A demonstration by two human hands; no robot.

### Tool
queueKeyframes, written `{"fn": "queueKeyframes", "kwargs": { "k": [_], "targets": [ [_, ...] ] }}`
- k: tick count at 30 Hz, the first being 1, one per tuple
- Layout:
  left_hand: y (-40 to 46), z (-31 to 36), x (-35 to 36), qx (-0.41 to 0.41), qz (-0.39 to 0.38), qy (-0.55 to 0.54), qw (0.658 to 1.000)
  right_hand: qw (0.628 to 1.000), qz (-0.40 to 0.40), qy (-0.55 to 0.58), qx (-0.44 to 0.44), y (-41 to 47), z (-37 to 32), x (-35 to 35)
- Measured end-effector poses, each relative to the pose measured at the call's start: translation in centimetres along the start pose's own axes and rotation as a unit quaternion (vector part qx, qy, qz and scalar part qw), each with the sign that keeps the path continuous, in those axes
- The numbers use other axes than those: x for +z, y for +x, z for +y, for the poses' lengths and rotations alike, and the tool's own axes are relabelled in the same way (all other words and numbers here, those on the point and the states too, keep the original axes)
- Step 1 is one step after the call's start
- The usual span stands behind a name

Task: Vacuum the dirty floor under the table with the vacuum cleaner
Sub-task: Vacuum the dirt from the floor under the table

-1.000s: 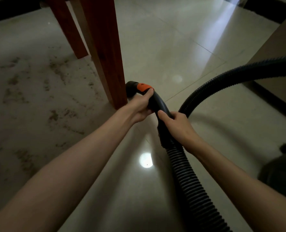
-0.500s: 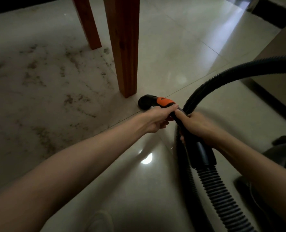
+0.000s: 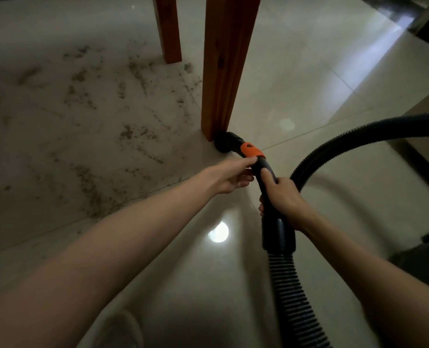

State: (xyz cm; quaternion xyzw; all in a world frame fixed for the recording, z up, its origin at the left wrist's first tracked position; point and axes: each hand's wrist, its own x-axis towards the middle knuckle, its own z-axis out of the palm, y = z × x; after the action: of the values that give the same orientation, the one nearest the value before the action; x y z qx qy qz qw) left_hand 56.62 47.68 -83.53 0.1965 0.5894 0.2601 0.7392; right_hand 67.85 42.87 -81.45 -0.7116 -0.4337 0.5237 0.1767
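Note:
A black vacuum nozzle [image 3: 224,144] with an orange collar [image 3: 251,149] rests low on the tiled floor, touching the foot of the near wooden table leg [image 3: 224,71]. My right hand [image 3: 284,199] grips the black handle tube [image 3: 271,187] just behind the collar. My left hand [image 3: 229,175] sits at the tube's left side, fingertips on it below the collar, fingers loosely spread. Brown dirt [image 3: 133,136] is scattered over the floor left of the leg, under the table.
A second table leg [image 3: 168,28] stands farther back. The ribbed black hose [image 3: 358,139] loops from the handle toward me and arcs off to the right. The dark vacuum body [image 3: 426,262] sits at the right edge. A low wall base [image 3: 424,156] runs along the right.
The nozzle has gone down and forward from hand height to the floor at the foot of the near leg. My left hand has loosened from a full grip to fingertips.

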Motion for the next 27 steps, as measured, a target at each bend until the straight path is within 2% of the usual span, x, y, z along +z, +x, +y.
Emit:
{"fn": "queueKeyframes", "kwargs": {
  "k": [5, 11, 18, 27],
  "targets": [
    [-0.7, 0.5, 1.0, 0.023, 0.008, 0.008, 1.000, 0.999, -0.041, -0.025, -0.006, -0.5, -0.3, -0.9],
    [0.0, -0.7, 1.1, 0.034, -0.001, -0.083, 0.996, 0.998, -0.050, -0.035, 0.007, -1.0, -0.3, -0.7],
    [-1.5, -0.8, -2.2, 0.015, -0.008, -0.128, 0.992, 0.995, -0.090, -0.042, 0.027, -1.8, -2.0, 0.9],
    [-2.4, 0.4, -5.4, 0.034, 0.027, -0.152, 0.987, 0.992, -0.111, -0.053, 0.020, -1.7, -4.6, 3.8]
  ]
}}
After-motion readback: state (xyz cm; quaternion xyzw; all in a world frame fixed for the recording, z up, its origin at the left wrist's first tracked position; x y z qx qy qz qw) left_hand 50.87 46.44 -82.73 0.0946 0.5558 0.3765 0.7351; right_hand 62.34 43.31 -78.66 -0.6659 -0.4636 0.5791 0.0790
